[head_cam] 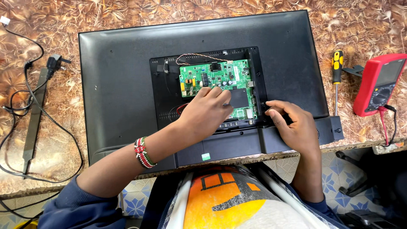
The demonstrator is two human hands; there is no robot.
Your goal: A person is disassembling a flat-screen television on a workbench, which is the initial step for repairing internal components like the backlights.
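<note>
Green rectangular circuit board [214, 78] exposed in face-down black flat-panel screen [127, 72]; left hand [207, 112] curled, fingertips pressing board's lower edge; right hand [292, 123] pinching housing rim right of board, steadying.

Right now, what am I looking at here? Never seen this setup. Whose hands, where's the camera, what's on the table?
There is one picture, taken by a camera worn on a person's head, looking down at their own two bare hands. No robot is involved.

A flat-screen monitor lies face down on a brown patterned table. Its rear cover is off in the middle, showing a green circuit board.

The left hand, with a beaded bracelet on its wrist, rests its fingers on the lower part of the board. The right hand touches the right edge of the opening. Neither hand clearly holds a tool.

To the right lie a yellow-and-black screwdriver and a red multimeter with a lead. To the left lie a black power cable and a dark flat bar.
</note>
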